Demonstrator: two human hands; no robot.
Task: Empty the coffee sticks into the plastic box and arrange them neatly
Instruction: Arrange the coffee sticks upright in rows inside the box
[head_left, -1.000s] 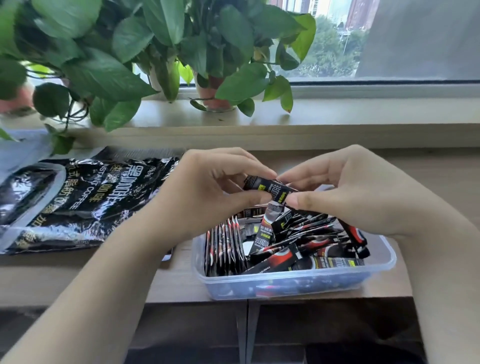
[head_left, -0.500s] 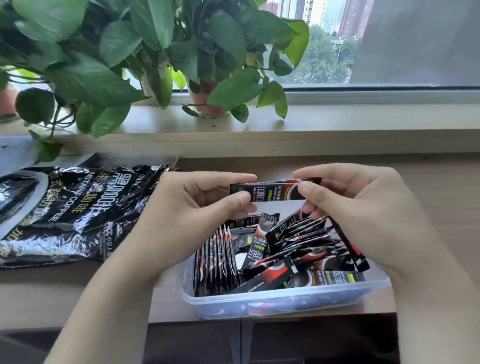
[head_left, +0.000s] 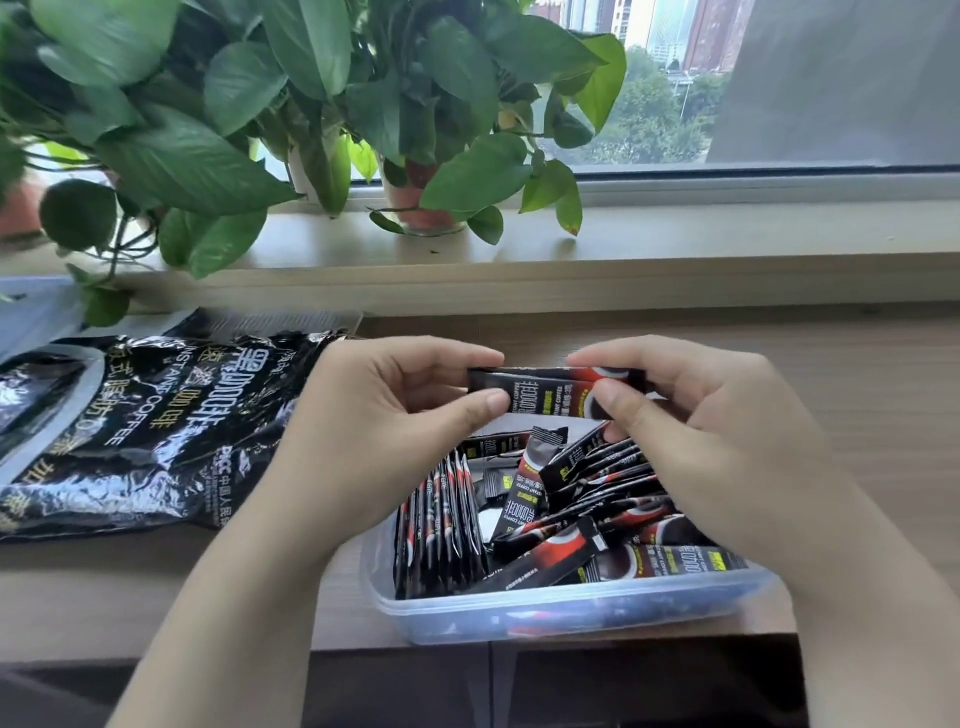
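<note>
Just above the plastic box (head_left: 519, 613), pinching one coffee stick (head_left: 550, 387) by its ends with left hand (head_left: 374, 431) and right hand (head_left: 701, 431), bag (head_left: 145, 415) probably emptied, one upright row (head_left: 441, 519) tidied, loose pile (head_left: 613, 499) left to sort.

A: How much of the bag (head_left: 130, 431) shows?
B: Not all. The left edge cuts it, and the left hand (head_left: 374, 431) covers its right edge. Its small print is too small to read.
A: And the stick (head_left: 540, 387)?
B: Fingers (head_left: 467, 358) cover part of each end; the right hand (head_left: 701, 431) hides part of its red print.
A: The box (head_left: 571, 605)?
B: Its far wall and far right corner lie behind the hands, its floor under the sticks (head_left: 571, 499). How many sticks, I cannot tell.
A: The plants (head_left: 260, 130)?
B: Cut at the top and left; leaves hide most of the pot (head_left: 415, 202). Both forearms (head_left: 218, 597) run off the bottom edge. The towers (head_left: 675, 26) outside are blurred.
</note>
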